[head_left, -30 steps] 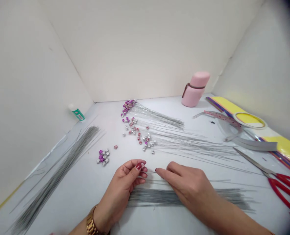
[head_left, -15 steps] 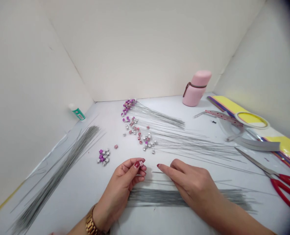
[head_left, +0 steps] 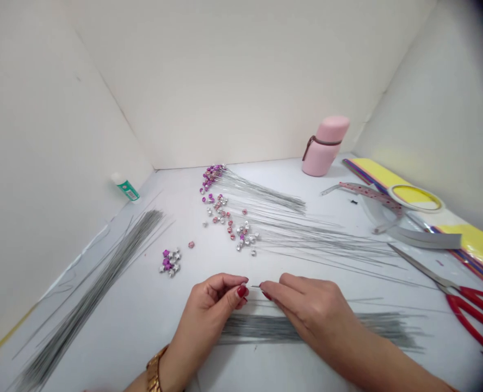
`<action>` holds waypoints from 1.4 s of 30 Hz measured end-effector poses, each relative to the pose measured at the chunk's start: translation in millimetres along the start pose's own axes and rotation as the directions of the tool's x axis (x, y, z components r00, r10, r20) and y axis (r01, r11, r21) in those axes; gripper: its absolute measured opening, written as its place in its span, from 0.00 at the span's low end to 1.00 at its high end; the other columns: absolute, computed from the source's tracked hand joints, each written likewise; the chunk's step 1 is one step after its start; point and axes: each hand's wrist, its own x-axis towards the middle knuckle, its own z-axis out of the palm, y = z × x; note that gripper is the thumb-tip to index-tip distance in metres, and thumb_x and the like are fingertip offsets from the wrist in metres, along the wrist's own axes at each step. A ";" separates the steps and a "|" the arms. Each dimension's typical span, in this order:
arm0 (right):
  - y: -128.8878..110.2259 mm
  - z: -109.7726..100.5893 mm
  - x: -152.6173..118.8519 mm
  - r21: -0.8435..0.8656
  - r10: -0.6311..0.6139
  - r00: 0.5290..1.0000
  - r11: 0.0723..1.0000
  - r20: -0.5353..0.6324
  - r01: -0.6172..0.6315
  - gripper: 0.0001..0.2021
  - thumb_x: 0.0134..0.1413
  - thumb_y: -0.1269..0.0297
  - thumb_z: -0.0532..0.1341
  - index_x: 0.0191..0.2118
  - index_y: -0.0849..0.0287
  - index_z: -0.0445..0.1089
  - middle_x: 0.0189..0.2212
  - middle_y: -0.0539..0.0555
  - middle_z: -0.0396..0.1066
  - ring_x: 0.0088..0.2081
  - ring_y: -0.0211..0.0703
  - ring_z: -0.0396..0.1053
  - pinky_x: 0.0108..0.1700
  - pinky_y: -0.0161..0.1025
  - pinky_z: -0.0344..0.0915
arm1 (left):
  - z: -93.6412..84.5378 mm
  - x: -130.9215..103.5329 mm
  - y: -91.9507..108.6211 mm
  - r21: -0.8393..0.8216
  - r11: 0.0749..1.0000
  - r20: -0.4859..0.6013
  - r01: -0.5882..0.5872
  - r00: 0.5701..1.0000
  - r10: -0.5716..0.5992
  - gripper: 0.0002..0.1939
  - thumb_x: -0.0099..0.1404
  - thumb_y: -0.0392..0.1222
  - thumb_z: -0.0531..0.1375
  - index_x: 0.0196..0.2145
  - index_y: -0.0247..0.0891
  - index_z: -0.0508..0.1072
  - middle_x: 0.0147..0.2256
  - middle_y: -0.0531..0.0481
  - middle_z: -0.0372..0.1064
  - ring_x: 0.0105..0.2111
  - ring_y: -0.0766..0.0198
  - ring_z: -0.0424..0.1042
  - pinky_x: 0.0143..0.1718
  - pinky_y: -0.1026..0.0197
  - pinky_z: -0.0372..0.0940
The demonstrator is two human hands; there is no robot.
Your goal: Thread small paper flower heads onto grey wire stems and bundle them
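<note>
1. Head view: a bundle of thin wires (head_left: 98,288) is lying diagonally at the left, with a green-and-white tube (head_left: 127,189) resting beyond it.
2. A cluster of purple and silver stars (head_left: 170,262) is sitting nearer the middle, just beside a single pink star (head_left: 191,244).
3. The left hand (head_left: 209,307) is pinching a small piece (head_left: 245,283) between thumb and fingers. The fingertips are now covering most of it, where its pink face was showing a moment ago.
4. A single wire (head_left: 254,286) is pointing at that piece from the right. The gap has just narrowed, so piece and wire are coming into line; whether they are touching, one cannot tell.
5. The right hand (head_left: 313,305) is gripping this wire in a narrow pinch, above a second wire bundle (head_left: 261,329).
6. Stars on wire stems (head_left: 247,237) are lying beyond both hands, their stems stretching right towards open, red-handled scissors (head_left: 441,280).
</note>
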 end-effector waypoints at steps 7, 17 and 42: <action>-0.6 2.9 -1.5 0.061 -0.034 0.998 0.998 0.049 0.031 0.11 0.58 0.74 0.48 0.33 0.58 0.67 0.19 0.47 0.61 0.20 0.35 0.57 0.24 0.33 0.49 | 0.1 -1.5 -3.5 0.058 0.998 0.039 -0.019 0.999 0.016 0.08 0.55 0.42 0.60 0.31 0.35 0.74 0.22 0.54 0.67 0.24 0.70 0.63 0.27 0.69 0.58; 22.8 -1.1 4.4 -0.049 0.007 1.000 0.999 -0.027 -0.009 0.12 0.58 0.73 0.48 0.41 0.57 0.67 0.27 0.52 0.65 0.29 0.38 0.62 0.30 0.34 0.55 | -15.7 8.5 -1.3 0.139 0.962 -0.163 -0.233 0.953 0.254 0.16 0.59 0.45 0.55 0.45 0.41 0.67 0.39 0.49 0.68 0.34 0.65 0.68 0.34 0.64 0.63; 2.8 14.4 5.9 0.235 0.251 0.959 0.932 0.133 -0.276 0.08 0.59 0.70 0.46 0.29 0.57 0.57 0.19 0.46 0.60 0.21 0.36 0.58 0.24 0.32 0.55 | -39.3 23.5 9.2 0.270 0.938 -0.203 -0.216 0.940 0.275 0.11 0.58 0.44 0.56 0.37 0.37 0.71 0.34 0.47 0.71 0.35 0.62 0.68 0.40 0.60 0.61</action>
